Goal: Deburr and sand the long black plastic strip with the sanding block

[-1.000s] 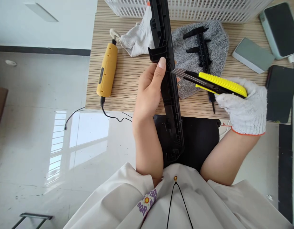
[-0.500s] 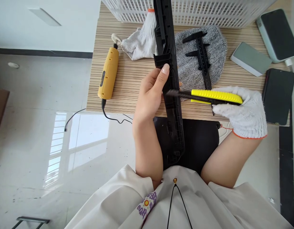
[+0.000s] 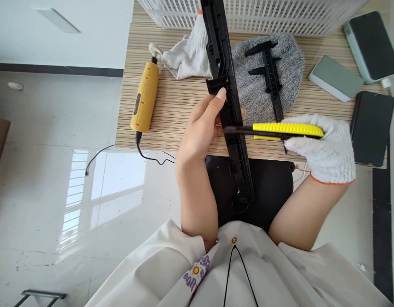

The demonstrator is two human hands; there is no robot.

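Observation:
My bare left hand [image 3: 205, 119] grips a long black plastic part [image 3: 230, 106] near its middle, thumb on top and fingers underneath. The part slants across the view, its lower end over my lap. In a white knit glove, my right hand [image 3: 324, 145] is closed on a yellow utility knife [image 3: 286, 130]. The knife's dark blade lies across the black part, just below my left thumb; whether it touches cannot be made out. Beyond the part, black calipers [image 3: 271, 76] rest on a grey fuzzy cloth [image 3: 248, 89].
On the wood-grain table [image 3: 171, 98] lie a yellow rotary tool [image 3: 145, 98] with a cord and a white glove [image 3: 190, 55]. A white plastic basket [image 3: 263, 19] stands at the back. Right are a grey-green box [image 3: 337, 76], a power bank [image 3: 372, 47] and a dark phone [image 3: 372, 128].
The black part has tilted slightly, its lower end swinging right and its upper end left. The knife has shifted a little left and its blade sits slightly lower in view.

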